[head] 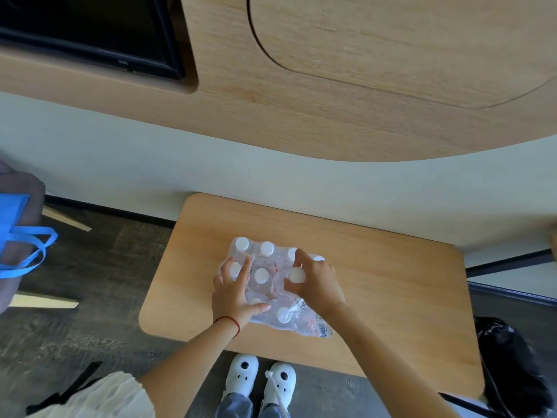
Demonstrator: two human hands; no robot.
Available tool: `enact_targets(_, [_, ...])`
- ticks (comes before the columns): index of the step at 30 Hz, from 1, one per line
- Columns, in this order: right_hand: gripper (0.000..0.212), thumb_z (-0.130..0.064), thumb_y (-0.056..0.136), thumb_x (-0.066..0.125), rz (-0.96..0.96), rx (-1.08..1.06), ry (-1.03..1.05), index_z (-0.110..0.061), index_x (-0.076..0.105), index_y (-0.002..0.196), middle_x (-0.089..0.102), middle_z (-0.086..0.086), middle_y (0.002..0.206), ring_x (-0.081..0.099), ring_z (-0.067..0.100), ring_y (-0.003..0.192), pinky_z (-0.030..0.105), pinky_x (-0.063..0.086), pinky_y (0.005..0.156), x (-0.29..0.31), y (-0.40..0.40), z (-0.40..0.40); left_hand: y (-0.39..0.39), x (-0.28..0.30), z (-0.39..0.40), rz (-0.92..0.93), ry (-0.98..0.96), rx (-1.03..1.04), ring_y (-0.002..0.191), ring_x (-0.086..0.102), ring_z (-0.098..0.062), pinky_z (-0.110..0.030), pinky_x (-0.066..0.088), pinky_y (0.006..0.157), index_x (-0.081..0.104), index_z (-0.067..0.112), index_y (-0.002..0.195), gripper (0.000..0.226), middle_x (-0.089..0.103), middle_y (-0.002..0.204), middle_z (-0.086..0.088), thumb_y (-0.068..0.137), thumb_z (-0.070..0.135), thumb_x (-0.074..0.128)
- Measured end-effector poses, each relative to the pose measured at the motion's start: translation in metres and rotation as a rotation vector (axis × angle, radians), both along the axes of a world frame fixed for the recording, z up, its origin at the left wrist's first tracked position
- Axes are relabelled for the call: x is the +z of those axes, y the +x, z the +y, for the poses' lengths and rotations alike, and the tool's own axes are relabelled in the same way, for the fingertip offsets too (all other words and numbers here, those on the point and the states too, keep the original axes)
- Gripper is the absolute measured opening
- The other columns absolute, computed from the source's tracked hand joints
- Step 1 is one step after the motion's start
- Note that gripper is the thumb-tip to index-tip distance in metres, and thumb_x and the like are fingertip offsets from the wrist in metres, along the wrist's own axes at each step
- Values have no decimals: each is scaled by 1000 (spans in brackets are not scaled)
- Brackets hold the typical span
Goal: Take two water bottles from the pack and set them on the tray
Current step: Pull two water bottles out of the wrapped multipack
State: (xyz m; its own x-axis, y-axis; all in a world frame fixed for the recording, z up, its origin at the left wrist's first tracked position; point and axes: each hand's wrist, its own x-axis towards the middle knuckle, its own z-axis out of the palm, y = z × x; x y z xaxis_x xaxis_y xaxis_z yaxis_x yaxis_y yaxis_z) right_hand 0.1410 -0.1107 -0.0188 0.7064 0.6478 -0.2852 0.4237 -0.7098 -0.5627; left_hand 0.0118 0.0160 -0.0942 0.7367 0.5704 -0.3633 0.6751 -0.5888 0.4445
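I see the pack (272, 285) of water bottles lying on the wooden table (391, 297), a little to 9 o'clock from the table's middle. It is wrapped in clear plastic film, and the white caps point up toward me.

The left hand (233, 300) lies flat on the pack at its 8 o'clock side. Its fingers are spread wide and almost straight; the index finger (245, 270) reaches toward 12 o'clock beside a cap, and the thumb (259, 309) points toward 3 o'clock over the film. This hand presses the wrap and does not close around anything. A thin red string (230, 322) goes around the left wrist.

The right hand (316, 285) is on the pack at its 3 o'clock side. Its fingers are curled, and the thumb and the index finger make a half-closed ring around one white cap (297, 274). I cannot tell if they really squeeze the cap or only the film over it.

At 6 o'clock, under the table edge, I see two white shoes (262, 378) on the dark floor. A blue bag (18, 233) hangs at 9 o'clock.
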Motion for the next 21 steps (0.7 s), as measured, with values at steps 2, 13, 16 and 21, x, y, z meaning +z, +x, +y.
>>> enact_targets(2, [34, -24, 69, 73, -22, -65, 123, -21, 39, 73, 42, -9, 51, 41, 16, 53, 16, 28, 45, 26, 3, -2, 1, 3, 1, 15, -28, 3, 132, 28, -33, -36, 52, 87, 11, 39, 148, 110, 10, 155, -8, 61, 56, 77])
enact_targets(13, [38, -14, 61, 77, 285, -154, 464, -21, 40, 56, 43, -4, 41, 29, 5, 30, 13, 24, 33, 172, 21, 11, 32, 138, 18, -286, -959, -279, 130, 43, 2, -24, 39, 105, 37, 48, 132, 101, 50, 138, 20, 44, 54, 87])
enact_targets(16, [37, -11, 61, 75, 406, -165, 524, -21, 41, 53, 44, -10, 36, 30, 8, 29, 13, 25, 33, 178, 23, 20, 38, 158, 13, -360, -983, -270, 101, 67, -2, -17, 53, 79, 58, 43, 110, 68, 73, 104, 17, 50, 40, 90])
enact_targets(21, [27, -34, 73, 77, 677, -115, 593, -22, 54, 67, 48, -6, 49, 32, 8, 40, 18, 27, 38, 156, 26, 24, 23, 151, 11, -521, -951, -85, 91, 70, -13, -23, 56, 75, 62, 20, 106, 51, 75, 92, 4, 60, 22, 82])
